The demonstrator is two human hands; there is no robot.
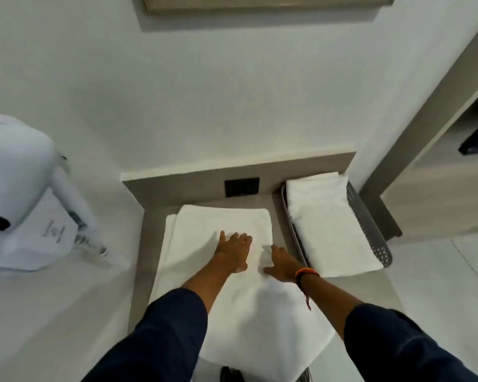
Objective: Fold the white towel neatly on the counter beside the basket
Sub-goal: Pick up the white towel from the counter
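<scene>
The white towel [204, 230] lies spread along the grey counter [146, 232], doubled over at its far end, with its near end hanging over the counter's front edge. My left hand [233, 250] presses flat on the towel's middle, fingers spread. My right hand [280, 261] rests on the towel just right of it, fingers curled around a small raised fold of the cloth. To the right stands the grey perforated basket [370, 224], holding another folded white towel [326, 224].
A white wall-mounted hair dryer [20, 172] with a coiled cord hangs at the left. A black socket plate [242, 186] sits in the upstand behind the towel. A beige shelf unit [439, 166] stands at the right. White floor tiles lie below.
</scene>
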